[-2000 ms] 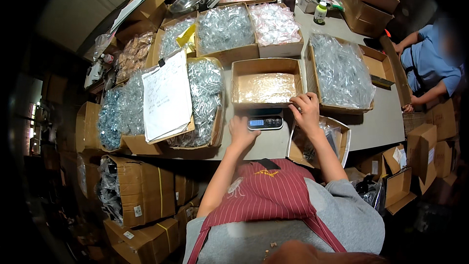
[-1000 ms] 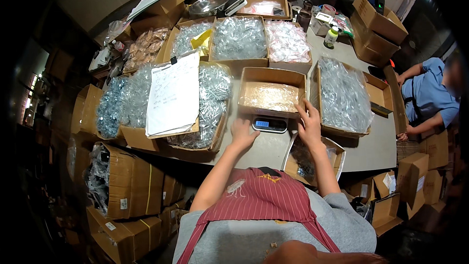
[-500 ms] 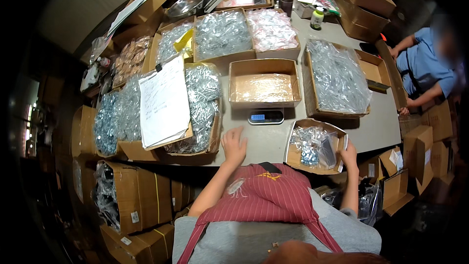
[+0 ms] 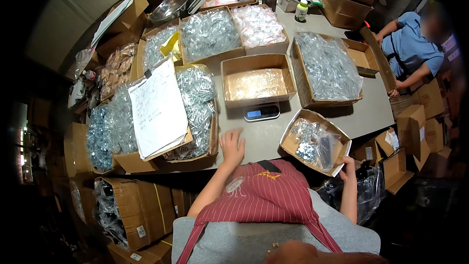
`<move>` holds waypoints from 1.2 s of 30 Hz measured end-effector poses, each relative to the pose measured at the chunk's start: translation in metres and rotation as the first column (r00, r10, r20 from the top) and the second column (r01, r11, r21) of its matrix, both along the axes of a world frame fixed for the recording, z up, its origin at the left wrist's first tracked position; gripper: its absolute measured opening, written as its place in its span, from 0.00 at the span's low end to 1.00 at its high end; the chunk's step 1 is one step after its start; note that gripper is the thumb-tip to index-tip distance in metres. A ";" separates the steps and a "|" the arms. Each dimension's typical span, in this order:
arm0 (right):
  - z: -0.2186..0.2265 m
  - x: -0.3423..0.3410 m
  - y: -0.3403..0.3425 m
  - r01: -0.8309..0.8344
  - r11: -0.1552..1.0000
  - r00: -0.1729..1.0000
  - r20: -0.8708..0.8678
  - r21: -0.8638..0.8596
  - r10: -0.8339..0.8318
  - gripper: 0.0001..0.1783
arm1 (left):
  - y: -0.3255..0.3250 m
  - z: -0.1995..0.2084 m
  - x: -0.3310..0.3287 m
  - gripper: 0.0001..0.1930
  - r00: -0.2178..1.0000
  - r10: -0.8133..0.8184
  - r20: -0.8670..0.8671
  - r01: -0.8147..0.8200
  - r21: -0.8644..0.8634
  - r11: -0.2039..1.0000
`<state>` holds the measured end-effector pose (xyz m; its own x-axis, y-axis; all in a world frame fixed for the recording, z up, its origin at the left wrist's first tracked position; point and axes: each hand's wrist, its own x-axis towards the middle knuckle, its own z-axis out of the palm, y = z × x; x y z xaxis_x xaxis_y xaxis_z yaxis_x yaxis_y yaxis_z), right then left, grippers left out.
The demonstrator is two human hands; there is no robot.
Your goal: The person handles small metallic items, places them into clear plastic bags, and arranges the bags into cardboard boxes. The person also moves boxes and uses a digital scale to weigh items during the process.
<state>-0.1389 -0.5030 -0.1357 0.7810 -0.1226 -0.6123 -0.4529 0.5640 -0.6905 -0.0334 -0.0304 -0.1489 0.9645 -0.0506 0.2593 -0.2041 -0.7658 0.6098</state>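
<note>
My right hand (image 4: 348,168) grips the near right corner of a shallow cardboard tray (image 4: 289,154), which sits at an angle by the table's front edge. Inside the tray are small shiny metal pieces (image 4: 306,150) and clear plastic bags (image 4: 326,147). Flat on the table lies my left hand (image 4: 232,147), fingers stretched out and holding nothing. Just beyond it is a small digital scale (image 4: 262,112) with a lit display. Behind the scale, an open cardboard box (image 4: 259,103) has shiny wrapping tape across its inside.
Boxes of bagged metal parts (image 4: 195,102) stand at the left, with a clipboard of papers (image 4: 159,110) on top. At the right is another box of clear bags (image 4: 327,68). A person in a blue shirt (image 4: 413,44) is at the far right. Cartons (image 4: 141,210) stack below the table.
The cardboard tray has turned clockwise, its near right corner now closer to me, with my right hand still on it. My left hand stays flat. The whole view has shifted slightly.
</note>
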 end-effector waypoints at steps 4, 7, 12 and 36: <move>0.006 -0.013 -0.024 0.208 0.977 0.975 0.090 -0.036 -0.204 0.20 | 0.002 0.000 0.001 0.18 0.999 -0.032 0.020 0.032 -0.025 0.999; 0.076 0.022 0.011 0.253 0.967 0.937 0.256 -0.025 -0.239 0.28 | 0.006 -0.002 -0.001 0.19 0.999 -0.014 0.044 0.014 -0.020 1.000; 0.135 0.097 0.002 0.185 0.979 0.883 0.422 0.090 -0.206 0.32 | 0.004 -0.001 0.000 0.19 1.000 -0.004 0.002 0.004 -0.059 0.998; 0.242 0.310 0.202 0.568 0.138 0.476 0.461 -0.811 0.749 0.32 | 0.054 0.104 -0.054 0.20 0.737 -0.231 -0.635 -0.371 -0.667 0.646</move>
<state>0.1715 -0.3013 0.1065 0.7135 0.1712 0.6795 0.5681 -0.7089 -0.4180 -0.0869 0.0234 -0.0450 0.8763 -0.0671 -0.4772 0.4780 -0.0040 0.8783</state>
